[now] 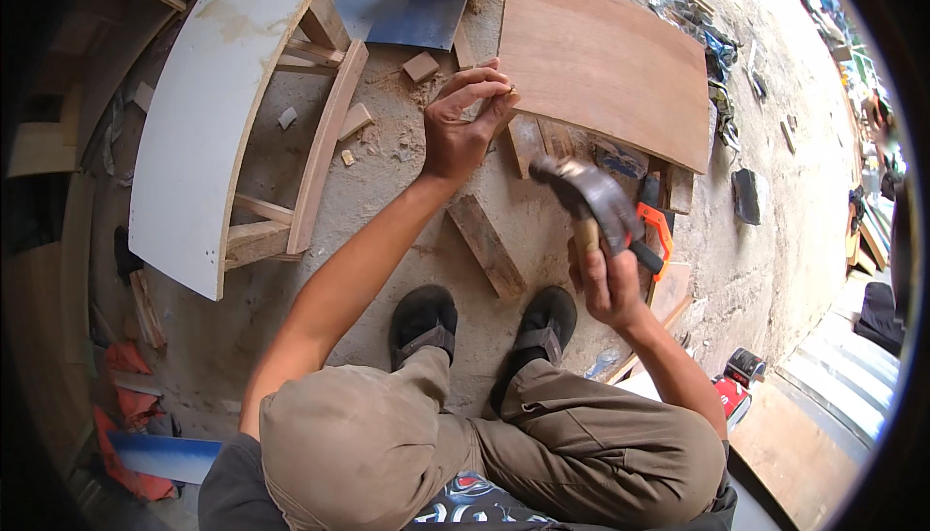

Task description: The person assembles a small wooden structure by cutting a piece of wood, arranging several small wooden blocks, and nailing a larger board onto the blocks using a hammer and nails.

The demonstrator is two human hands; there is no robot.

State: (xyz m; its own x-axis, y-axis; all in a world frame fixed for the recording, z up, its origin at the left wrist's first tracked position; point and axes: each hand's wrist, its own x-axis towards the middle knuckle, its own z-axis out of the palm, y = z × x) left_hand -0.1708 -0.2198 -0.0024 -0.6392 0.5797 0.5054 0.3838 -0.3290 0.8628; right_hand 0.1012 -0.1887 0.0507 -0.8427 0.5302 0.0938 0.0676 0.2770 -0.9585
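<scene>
My left hand (457,129) reaches to the near left corner of a reddish-brown plywood panel (605,61). Its thumb and fingers pinch what looks like a tiny nail, mostly hidden by the fingertips. A claw hammer (599,200) with a dark metal head and a pale wooden handle is gripped in my right hand (610,284). Motion blurs the hammer's head, which is apart from the panel, below its near edge. Under the panel, pieces of wood (528,143) hold it off the ground.
A white curved panel (218,105) on a wooden frame (327,148) stands at left. Near my feet lies a wood block (486,245). An orange-and-black handle (659,235) is beside my right hand. Offcuts (420,68), a dark blue sheet (402,19) and sawdust lie on the concrete floor.
</scene>
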